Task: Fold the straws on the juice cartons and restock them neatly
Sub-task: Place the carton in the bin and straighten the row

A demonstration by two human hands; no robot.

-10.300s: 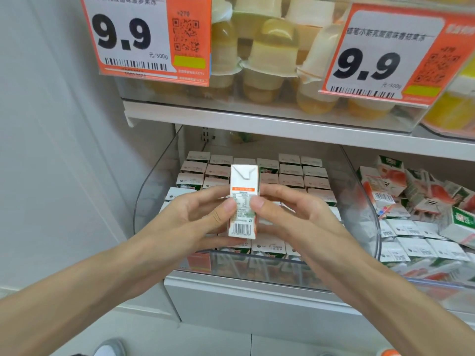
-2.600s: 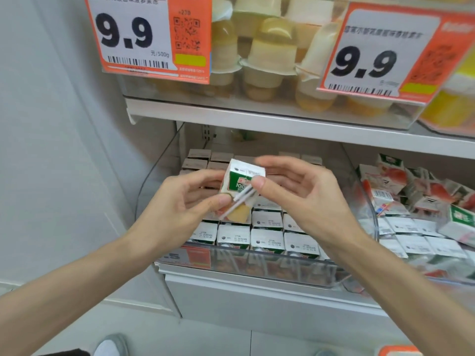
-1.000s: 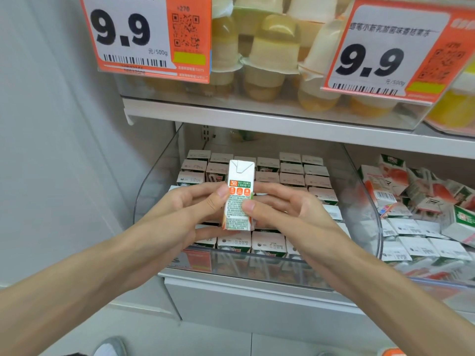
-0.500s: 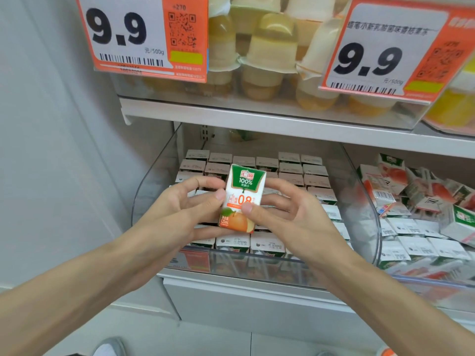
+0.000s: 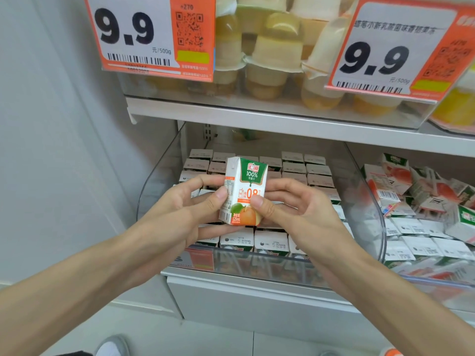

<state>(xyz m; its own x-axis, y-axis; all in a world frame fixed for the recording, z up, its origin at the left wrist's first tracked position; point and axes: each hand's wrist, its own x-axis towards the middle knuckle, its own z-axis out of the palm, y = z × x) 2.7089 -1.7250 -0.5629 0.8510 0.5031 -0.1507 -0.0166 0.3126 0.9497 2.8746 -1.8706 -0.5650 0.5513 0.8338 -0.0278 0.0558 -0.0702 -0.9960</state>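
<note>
Head view: a small white, green and orange juice carton (image 5: 243, 191) is held upright above the clear plastic bin (image 5: 164, 173) of neatly rowed white-topped cartons (image 5: 270, 242). The left hand (image 5: 185, 214) and right hand (image 5: 295, 217) both pinch it, thumbs on its front.

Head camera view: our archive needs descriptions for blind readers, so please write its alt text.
A left hand and a right hand hold a small juice carton roughly upright, label toward the camera, before a clear bin of neatly rowed cartons. To its right lie jumbled cartons; above, jelly cups and 9.9 price tags.
</note>
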